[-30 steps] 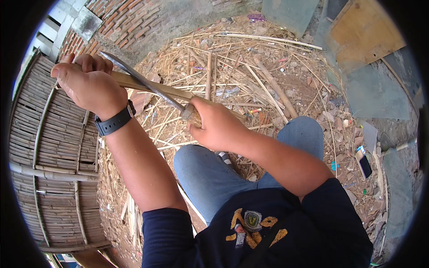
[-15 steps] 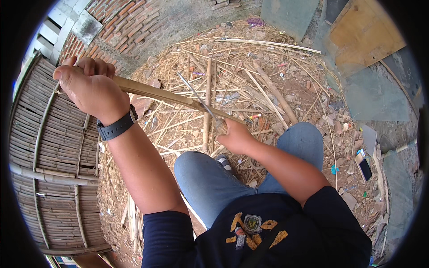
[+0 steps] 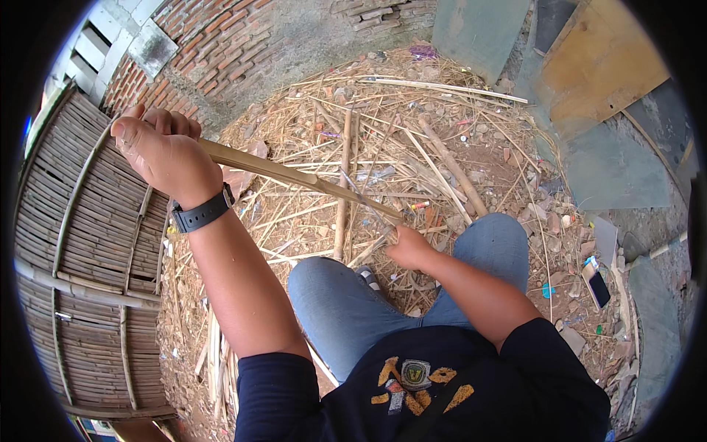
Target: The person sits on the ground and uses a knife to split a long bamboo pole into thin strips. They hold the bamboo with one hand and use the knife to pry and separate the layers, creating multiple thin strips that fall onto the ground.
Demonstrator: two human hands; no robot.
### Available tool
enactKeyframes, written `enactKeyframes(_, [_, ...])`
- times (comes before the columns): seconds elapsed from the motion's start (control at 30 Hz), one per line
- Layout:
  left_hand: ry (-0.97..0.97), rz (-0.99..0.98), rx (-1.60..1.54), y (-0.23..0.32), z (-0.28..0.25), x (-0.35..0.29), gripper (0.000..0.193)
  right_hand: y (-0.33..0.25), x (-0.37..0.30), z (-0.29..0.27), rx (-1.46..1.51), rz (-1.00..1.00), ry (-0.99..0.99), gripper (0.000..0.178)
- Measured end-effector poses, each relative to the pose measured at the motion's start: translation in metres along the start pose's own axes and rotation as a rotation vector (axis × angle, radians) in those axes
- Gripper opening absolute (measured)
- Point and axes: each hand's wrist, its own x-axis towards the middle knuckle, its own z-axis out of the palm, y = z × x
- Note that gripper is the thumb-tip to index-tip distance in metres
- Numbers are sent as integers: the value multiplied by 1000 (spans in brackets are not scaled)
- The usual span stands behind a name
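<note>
My left hand [image 3: 168,153], raised at the left with a dark watch on the wrist, is closed around the upper end of a split bamboo strip [image 3: 276,171]. The strip slants down to the right across the view, in front of my knees. Near its lower end my right hand [image 3: 412,248] is closed on the handle of a knife. The thin knife blade [image 3: 355,187] crosses the strip and points up and to the left; it is smeared by motion. Whether its edge cuts into the bamboo I cannot tell.
Bamboo poles [image 3: 451,163] and many loose splinters lie on the rubble-strewn ground ahead. A bamboo slat panel [image 3: 103,221] stands at the left, a brick wall [image 3: 221,55] behind. Sheets [image 3: 607,62] lean at the right, near a phone [image 3: 596,286] on the ground.
My right hand and the knife have slid down and right along the strip toward its lower end. My left hand has shifted slightly right and down, still holding the strip.
</note>
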Motion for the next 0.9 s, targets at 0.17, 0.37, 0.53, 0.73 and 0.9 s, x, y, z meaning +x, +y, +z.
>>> enactKeyframes(0.17, [-15,24,-17,3,2,-2,67,-80,-34,-30,141,-154,-27,38])
enactKeyframes(0.37, [-1,3,3,6,-9,-3,63,-94,-22,-16,115,-409,70,39])
enactKeyframes(0.53, [46,-33,-16,-5,-23,4,64,-4,16,21,49,-117,2,44])
enactKeyframes(0.73, [67,-24,2,-13,-36,9,70,18,27,30,-17,57,-68,48])
enactKeyframes(0.9, [75,-29,-31,-17,-24,10,62,-20,7,16,110,-158,-23,52])
